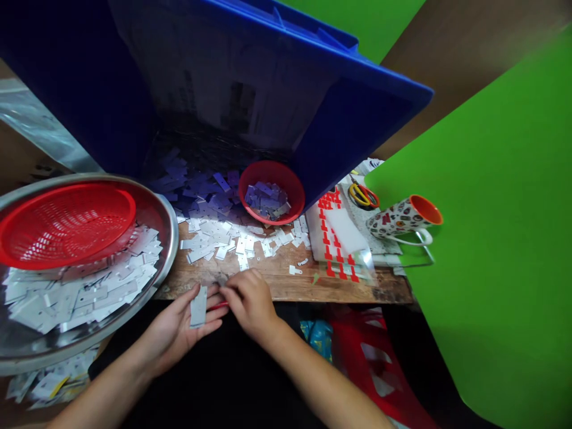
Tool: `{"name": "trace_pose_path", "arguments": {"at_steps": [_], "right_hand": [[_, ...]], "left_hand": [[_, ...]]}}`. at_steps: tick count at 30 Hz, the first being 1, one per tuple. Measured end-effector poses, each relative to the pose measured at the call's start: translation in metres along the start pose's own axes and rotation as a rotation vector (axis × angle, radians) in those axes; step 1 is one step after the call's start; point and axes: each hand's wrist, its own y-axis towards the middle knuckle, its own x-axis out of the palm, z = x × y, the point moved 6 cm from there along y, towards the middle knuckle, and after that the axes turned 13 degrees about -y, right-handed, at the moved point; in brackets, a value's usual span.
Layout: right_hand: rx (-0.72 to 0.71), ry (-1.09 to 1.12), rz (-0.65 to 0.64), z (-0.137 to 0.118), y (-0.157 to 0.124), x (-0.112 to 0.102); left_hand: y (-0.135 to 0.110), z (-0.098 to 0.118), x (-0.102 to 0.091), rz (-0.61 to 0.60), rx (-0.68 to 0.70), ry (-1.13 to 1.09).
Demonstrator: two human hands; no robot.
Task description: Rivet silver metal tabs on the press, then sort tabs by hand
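Observation:
My left hand [181, 328] lies palm up at the near edge of the wooden board [277, 283], its fingers holding a small grey metal plate [198, 307]. My right hand [250, 301] is curled beside it, pinching a thin red piece [220, 305] against the plate's right edge. Just beyond both hands a heap of similar small plates [223, 235] is spread over the board.
A steel basin [167, 238] at left holds a red mesh basket [67, 223] and many plates. A red bowl [271, 192] of plates sits under a tilted blue crate [357, 119]. Red sticker sheets [335, 238], scissors [364, 195] and a patterned mug [404, 217] lie right.

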Motion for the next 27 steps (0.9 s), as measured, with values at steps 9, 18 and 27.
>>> {"name": "trace_pose_path", "arguments": {"at_steps": [9,18,27], "right_hand": [[-0.101,0.048,0.125,-0.004,-0.037,-0.016],[0.183,0.060,-0.064,-0.002,-0.022,0.001],[0.277,0.432,-0.086,0.016,-0.020,0.014]], "left_hand": [[0.009,0.005,0.019,-0.208,-0.072,-0.326],[0.013,0.004,0.028,-0.214,-0.033,-0.414],[0.008,0.005,0.027,-0.183,-0.077,-0.361]]}}
